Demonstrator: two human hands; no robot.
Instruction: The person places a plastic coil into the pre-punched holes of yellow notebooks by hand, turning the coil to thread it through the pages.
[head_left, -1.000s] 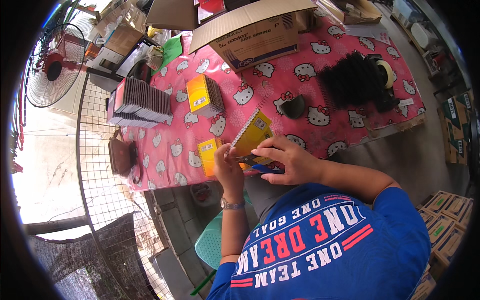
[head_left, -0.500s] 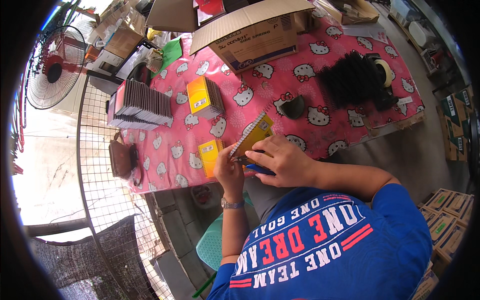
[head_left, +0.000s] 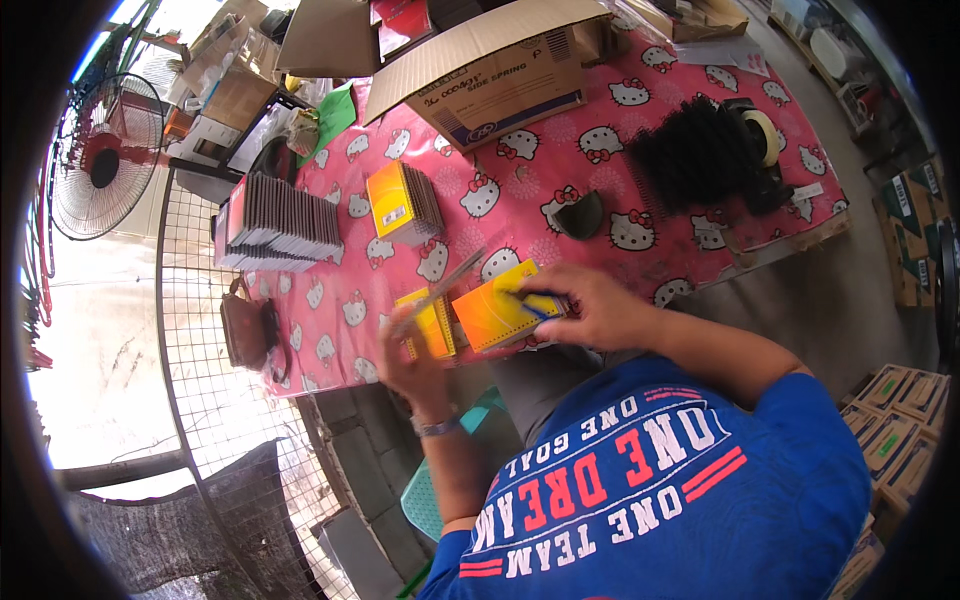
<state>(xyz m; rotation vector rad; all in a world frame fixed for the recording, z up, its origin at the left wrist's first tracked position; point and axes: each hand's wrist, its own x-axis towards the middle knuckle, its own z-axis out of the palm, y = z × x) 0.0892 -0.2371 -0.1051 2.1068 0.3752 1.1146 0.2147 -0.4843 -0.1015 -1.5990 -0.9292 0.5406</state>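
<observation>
My left hand [head_left: 412, 362], smeared by motion, is closed on a thin grey strip that looks like a spiral notebook [head_left: 452, 280] seen edge-on. Below it lie small yellow spiral notebooks [head_left: 436, 328] at the table's near edge. My right hand [head_left: 600, 308] is closed around blue-handled pliers [head_left: 538, 311], partly hidden by the fingers. Under the pliers is a yellow-orange notebook [head_left: 492, 312], its coil holes along the near edge; whether my right fingers also touch it, I cannot tell.
Yellow notebooks [head_left: 398, 205] and a taller grey-edged notebook stack [head_left: 285, 225] stand on the pink tablecloth [head_left: 470, 235]. Behind is an open cardboard box [head_left: 510, 95]. To the right lie a dark green curved piece [head_left: 582, 216], black coils [head_left: 690, 160] and a tape roll [head_left: 766, 138].
My hands have come apart. The left has swung left with the thin notebook, away from the pliers. The yellow-orange notebook, hidden before, now shows beneath my right hand.
</observation>
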